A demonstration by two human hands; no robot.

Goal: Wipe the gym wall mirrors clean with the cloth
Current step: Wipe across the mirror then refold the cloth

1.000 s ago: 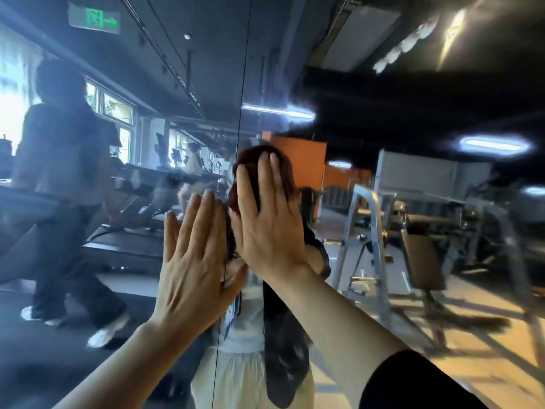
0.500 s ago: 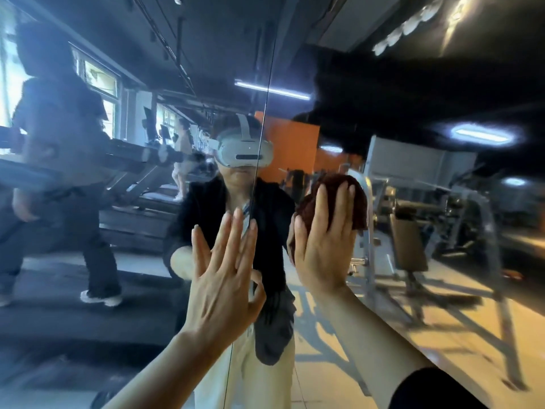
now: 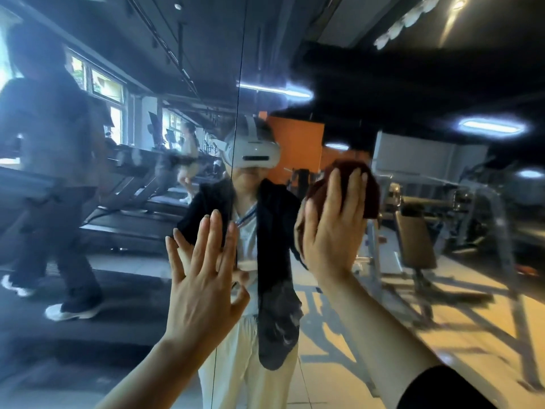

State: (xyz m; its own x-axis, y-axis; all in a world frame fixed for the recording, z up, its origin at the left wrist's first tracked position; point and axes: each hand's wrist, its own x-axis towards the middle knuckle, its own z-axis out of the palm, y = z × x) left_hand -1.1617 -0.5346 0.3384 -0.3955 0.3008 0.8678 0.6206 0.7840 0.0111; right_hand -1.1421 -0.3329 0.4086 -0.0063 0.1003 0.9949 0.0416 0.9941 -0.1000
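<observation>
Right hand [image 3: 331, 231] flat on cloth [image 3: 351, 187] against mirror [image 3: 442, 261]; left hand [image 3: 200, 284] fingers spread.

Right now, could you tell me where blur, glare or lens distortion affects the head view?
In the head view, the right hand pressing the cloth is motion-smeared; the left hand is sharper. Reflected ceiling lights bloom on the mirror, and the panel seam bows with the wide lens.

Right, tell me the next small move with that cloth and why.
Probably sweep the right hand and its dark red cloth further right across the mirror: the hand presses the cloth flat just right of the panel seam, while the left hand braces beside it.
</observation>
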